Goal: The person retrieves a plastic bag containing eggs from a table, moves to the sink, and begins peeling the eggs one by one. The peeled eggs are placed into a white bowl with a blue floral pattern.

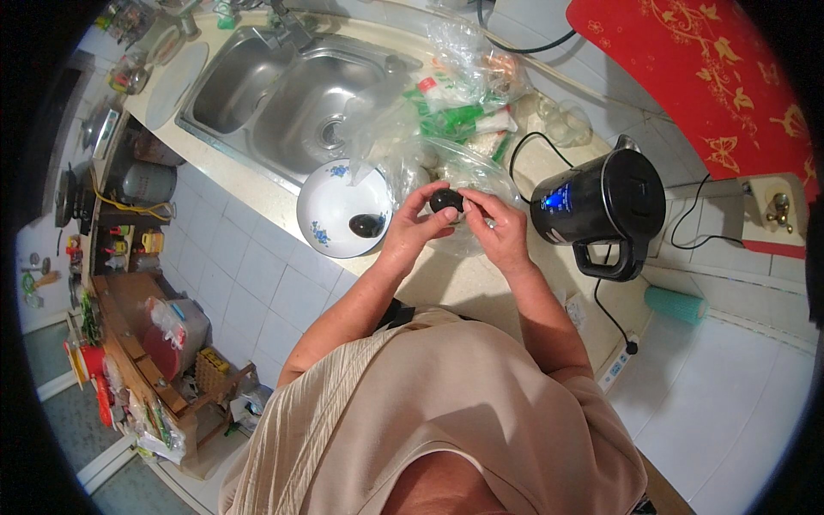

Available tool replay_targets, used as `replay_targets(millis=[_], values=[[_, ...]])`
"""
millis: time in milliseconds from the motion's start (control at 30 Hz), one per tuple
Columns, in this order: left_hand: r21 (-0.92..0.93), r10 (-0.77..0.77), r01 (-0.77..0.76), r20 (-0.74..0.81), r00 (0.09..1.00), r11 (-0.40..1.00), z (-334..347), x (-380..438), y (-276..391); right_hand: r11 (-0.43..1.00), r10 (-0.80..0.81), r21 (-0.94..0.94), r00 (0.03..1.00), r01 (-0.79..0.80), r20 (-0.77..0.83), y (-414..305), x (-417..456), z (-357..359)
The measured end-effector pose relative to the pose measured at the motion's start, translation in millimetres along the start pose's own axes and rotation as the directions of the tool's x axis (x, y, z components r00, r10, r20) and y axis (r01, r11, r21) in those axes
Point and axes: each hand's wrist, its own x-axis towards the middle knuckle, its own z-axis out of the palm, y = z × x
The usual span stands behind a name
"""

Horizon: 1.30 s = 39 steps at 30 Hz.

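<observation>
My left hand (415, 225) grips a dark, glossy egg, which looks like a peeled century egg (445, 201), between thumb and fingers. The fingertips of my right hand (497, 228) touch the egg's right side. Another dark egg (367, 226) lies in a white bowl with blue flowers (320, 193), just left of my left hand at the counter's edge. Clear plastic bags (473, 170) spread behind and under my hands, some with round things inside that I cannot make out clearly.
A double steel sink (322, 96) is beyond the bowl. On the right stands a black electric appliance with a handle (595, 203), its cord running to a power strip (621, 367). Green-and-white packages (460, 116) and a glass jar (566, 122) sit at the back. A red patterned panel (708, 84) rises at upper right.
</observation>
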Motion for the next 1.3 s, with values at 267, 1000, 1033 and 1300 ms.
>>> replay_targets(millis=[267,1000,1033,1300], values=[[-0.080,-0.006,0.004,-0.019,1.000,0.997,-0.4,-1.2,-3.2,0.987,0.152,0.060,0.985,-0.148,-0.080,18.1,-1.9,4.3],[-0.201,0.094,-0.105,-0.065,0.993,0.974,5.7,2.7,-10.9,1.000,0.004,-0.022,0.999,-0.005,-0.033,6.4,-7.1,13.3],[-0.216,0.079,-0.093,-0.071,0.994,0.972,6.0,2.5,-10.8,0.999,0.003,-0.051,1.000,-0.004,-0.028,6.1,-7.5,12.8],[-0.230,0.014,-0.029,-0.066,0.998,0.973,3.6,4.8,-9.4,0.991,-0.007,-0.133,0.999,0.001,-0.048,10.8,-6.4,8.7]])
